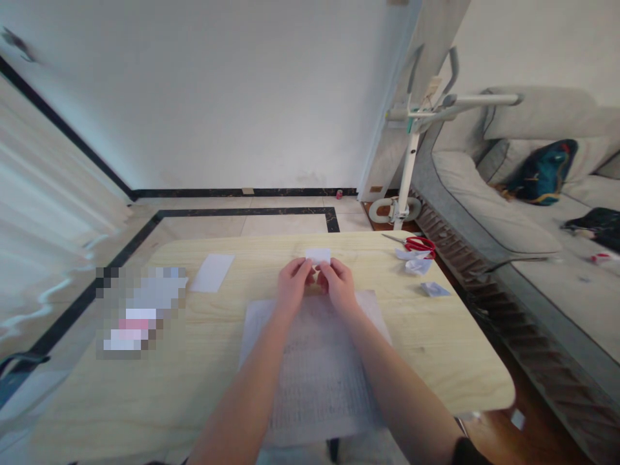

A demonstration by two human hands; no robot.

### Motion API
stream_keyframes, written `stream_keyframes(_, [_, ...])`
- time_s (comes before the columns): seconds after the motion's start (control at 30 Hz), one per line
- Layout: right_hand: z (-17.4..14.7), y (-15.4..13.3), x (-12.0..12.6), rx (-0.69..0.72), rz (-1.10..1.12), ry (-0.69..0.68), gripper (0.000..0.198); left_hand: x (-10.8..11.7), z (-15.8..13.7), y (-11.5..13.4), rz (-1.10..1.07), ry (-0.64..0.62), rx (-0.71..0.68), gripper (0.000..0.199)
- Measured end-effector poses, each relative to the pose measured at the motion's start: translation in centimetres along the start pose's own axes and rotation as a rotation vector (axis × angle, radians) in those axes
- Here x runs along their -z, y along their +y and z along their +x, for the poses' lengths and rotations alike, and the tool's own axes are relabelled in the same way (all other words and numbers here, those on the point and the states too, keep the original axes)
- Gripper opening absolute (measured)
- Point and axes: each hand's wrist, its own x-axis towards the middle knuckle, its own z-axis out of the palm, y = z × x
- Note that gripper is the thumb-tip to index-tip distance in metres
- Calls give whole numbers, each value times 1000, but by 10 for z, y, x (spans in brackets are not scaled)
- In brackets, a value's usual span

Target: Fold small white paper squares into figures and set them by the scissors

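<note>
A small piece of white paper is pinched by its near edge between my two hands, just above the table. My left hand grips its left side with thumb and fingers. On the right side my right hand holds it the same way. Whether the paper is folded I cannot tell. Beneath my wrists and forearms lies a large printed sheet, its small text too blurred to read.
A blank white sheet lies left on the wooden table, near a pixelated patch. Red-handled scissors and crumpled paper scraps are at the far right. Beyond that edge stand a grey sofa and white exercise equipment.
</note>
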Motion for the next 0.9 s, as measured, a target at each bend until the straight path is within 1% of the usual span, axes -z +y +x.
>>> stream_keyframes(0.2, [-3, 1, 0, 86, -171, -36, 35, 2, 0, 0, 19, 80, -48, 24])
stream_keyframes(0.3, [-3, -1, 2, 136, -263, -29, 39, 2, 1, -1, 17, 76, -55, 24])
stream_keyframes(0.37, [-3, -3, 3, 146, -266, -11, 35, 2, 1, -1, 20, 62, -58, 24])
stream_keyframes(0.53, [-1, -2, 3, 102, -167, 50, 20, 0, -1, 2, 23, 36, -45, 25])
stream_keyframes(0.67, [0, 3, 1, 145, -200, 99, 16, -3, -4, 7, 17, -1, -38, 22])
stream_keyframes(0.7, [-1, 4, 0, 157, -206, 118, 18, -3, -4, 8, 21, -5, -33, 22])
stream_keyframes(0.77, [-2, 4, -1, 206, -237, 167, 31, -3, -4, 7, 35, 3, -22, 23])
stream_keyframes(0.83, [-4, 2, -1, 308, -318, 204, 43, -2, -3, 5, 32, 23, -22, 23])
stream_keyframes(0.9, [-5, -1, -2, 419, -406, 196, 46, -1, -1, 1, -33, 43, -16, 22])
